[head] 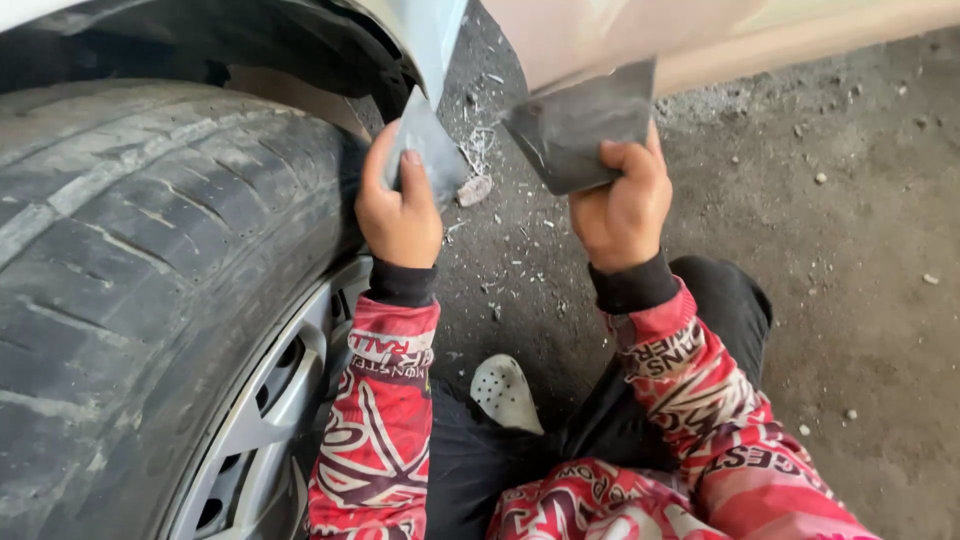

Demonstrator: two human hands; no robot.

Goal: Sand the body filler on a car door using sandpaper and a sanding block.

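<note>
Nearest, at the bottom, the person sits on the ground in black trousers (470,460) and a red long-sleeved top with white and black print (385,420), with black cuffs at the wrists; between the arms lies a white perforated clog (505,392) on the dark ground; to the left, close by, stands a large black rubber tyre with worn tread (150,270) on a silver steel wheel (265,420), filling that side of the view; farther up, the left hand (400,205) is closed around a small folded sheet of dark grey abrasive paper (432,150), thumb on its face, pressing it against the edge of the pale car body panel (430,40) beside the wheel arch; to the right, the right hand (625,205) grips a larger dark grey sheet of the same kind (580,125), held up against the lower edge of the light-coloured panel (640,35); between and beyond the hands, the grey concrete floor (860,250) is strewn with pale flakes and dust (480,150).
</note>
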